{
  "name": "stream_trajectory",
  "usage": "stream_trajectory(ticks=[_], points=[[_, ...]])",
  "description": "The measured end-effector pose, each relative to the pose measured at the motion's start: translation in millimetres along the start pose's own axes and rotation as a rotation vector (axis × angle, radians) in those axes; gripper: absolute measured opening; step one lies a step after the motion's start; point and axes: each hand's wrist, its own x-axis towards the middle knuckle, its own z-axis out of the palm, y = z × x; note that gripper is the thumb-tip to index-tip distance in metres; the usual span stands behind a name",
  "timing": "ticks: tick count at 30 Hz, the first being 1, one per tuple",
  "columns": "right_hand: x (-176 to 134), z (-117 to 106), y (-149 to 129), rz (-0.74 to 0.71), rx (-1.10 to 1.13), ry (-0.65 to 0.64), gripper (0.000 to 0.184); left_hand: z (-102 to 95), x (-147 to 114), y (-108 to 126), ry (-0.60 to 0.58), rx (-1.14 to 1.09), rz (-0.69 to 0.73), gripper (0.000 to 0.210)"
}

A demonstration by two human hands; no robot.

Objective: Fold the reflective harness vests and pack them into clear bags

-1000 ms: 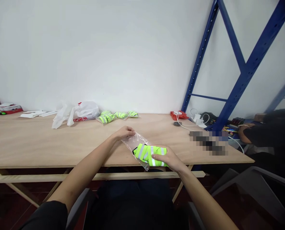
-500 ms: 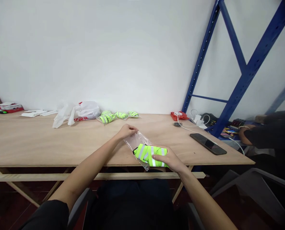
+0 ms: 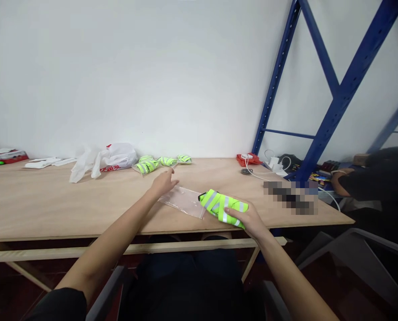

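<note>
My right hand [image 3: 247,218] grips a folded bundle of neon-yellow reflective vest [image 3: 221,206] with silver stripes and a black bit at its left end. The thumb lies across the front, and the bundle is held above the table's front edge. A clear plastic bag [image 3: 184,201] lies flat on the wood, left of the bundle, its right end close to it. At the bag's upper left corner is my left hand [image 3: 163,183], thumb and forefinger apart. Whether its other fingers touch the bag is hard to see.
Several bagged yellow reflective bundles [image 3: 147,165] sit near the wall, beside a white plastic bag [image 3: 120,156]. On the right are a red packet [image 3: 247,159], cables and a blurred-out dark object [image 3: 291,197]. A blue metal frame [image 3: 333,98] rises there; a person's arm [image 3: 340,182] shows beyond it.
The bundle and my right hand have moved right, away from the clear bag. The bag now lies flat on the table. My left hand has shifted left and its fingers have parted.
</note>
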Motion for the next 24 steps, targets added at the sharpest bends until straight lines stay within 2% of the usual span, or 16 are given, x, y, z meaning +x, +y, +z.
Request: stream_trajectory(ticks=[2,5,7,9,12,17,24], points=[[2,-9,0,-0.015,-0.002,0.075,0.055,-5.6,-6,7,-0.06,0.117,0.158,0.059],[4,-19,1,-0.01,0.029,0.147,0.051,-2.5,-14,23,-0.41,0.086,0.395,0.088],[6,-23,3,-0.007,0.06,0.186,0.051,5.7,-17,32,-0.623,0.046,0.45,0.11],[7,-25,5,0.001,0.09,0.214,0.052,15.2,-15,36,-0.733,0.042,0.454,0.122],[7,-24,6,0.018,0.13,0.24,0.05,26.7,-8,36,-0.786,0.035,0.433,0.127],[7,-23,4,0.023,0.159,0.254,0.049,38.7,-2,41,-0.794,-0.049,0.474,0.132],[8,-27,10,0.006,0.155,0.271,0.051,39.0,-11,61,-0.773,-0.065,0.505,0.128]])
